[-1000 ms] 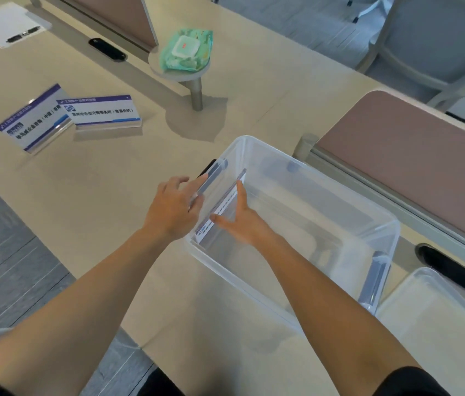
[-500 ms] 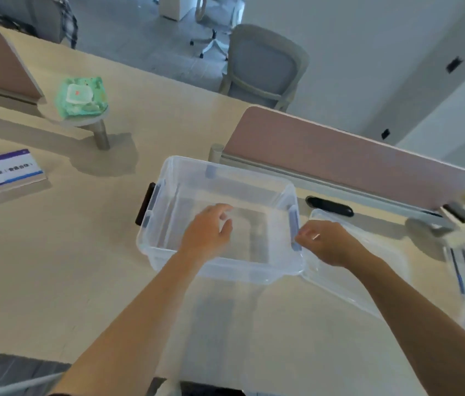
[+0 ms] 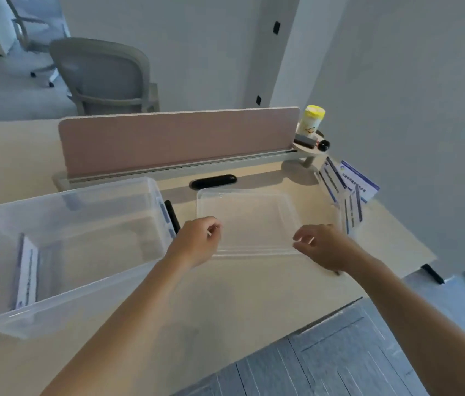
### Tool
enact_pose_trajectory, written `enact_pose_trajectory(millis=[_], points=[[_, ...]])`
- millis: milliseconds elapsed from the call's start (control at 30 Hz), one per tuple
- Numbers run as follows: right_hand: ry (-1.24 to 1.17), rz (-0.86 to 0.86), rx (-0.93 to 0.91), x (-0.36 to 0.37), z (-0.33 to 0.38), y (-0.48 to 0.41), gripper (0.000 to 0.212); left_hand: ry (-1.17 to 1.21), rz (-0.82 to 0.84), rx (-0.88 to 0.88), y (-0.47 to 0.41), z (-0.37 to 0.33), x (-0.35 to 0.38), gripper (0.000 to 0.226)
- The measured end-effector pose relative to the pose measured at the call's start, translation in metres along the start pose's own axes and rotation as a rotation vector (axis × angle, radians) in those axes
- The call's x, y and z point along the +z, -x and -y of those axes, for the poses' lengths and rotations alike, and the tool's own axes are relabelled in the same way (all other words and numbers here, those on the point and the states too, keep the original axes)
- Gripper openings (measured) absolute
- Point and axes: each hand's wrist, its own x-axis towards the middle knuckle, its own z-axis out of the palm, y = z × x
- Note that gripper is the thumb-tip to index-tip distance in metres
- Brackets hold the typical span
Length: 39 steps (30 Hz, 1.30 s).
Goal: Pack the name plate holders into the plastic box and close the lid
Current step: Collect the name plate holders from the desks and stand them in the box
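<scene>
Here one holder (image 3: pixel 27 274) stands in one box (image 3: pixel 62 247).

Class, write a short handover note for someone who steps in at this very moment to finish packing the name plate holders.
Left hand: empty, fingers curled, at the lid's near left corner.
Right hand: empty, at the lid's near right corner.
Lid: flat on the desk, right of the plastic box.
Done: at least one name plate holder stands in the box.
Left: more holders lie at the desk's far right; pack them, then fit the lid.
</scene>
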Motion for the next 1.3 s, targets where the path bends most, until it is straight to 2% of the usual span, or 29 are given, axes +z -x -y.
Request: enact_pose_trajectory(millis=[467, 700, 1000, 1200, 1300], points=[[-0.152, -0.108, 0.096, -0.057, -0.249, 0.006, 0.022, -0.061, 0.203, 0.084, -0.078, -0.170, 0.166, 0.013], [-0.148, -0.084, 0.151, -0.084, -0.331, -0.043, 0.025, -0.024, 0.283, 0.071, -0.150, -0.196, 0.235, 0.013], [-0.076, 0.026, 0.197, -0.126, -0.392, -0.136, 0.023, 0.068, 0.355, 0.003, -0.240, -0.208, 0.308, 0.012], [-0.061, 0.119, 0.125, -0.128, -0.430, -0.212, 0.027, 0.107, 0.384, -0.105, -0.268, -0.215, 0.354, 0.014], [-0.120, 0.106, 0.035, -0.122, -0.454, -0.254, 0.029, 0.110, 0.353, -0.164, -0.277, -0.222, 0.379, 0.018]])
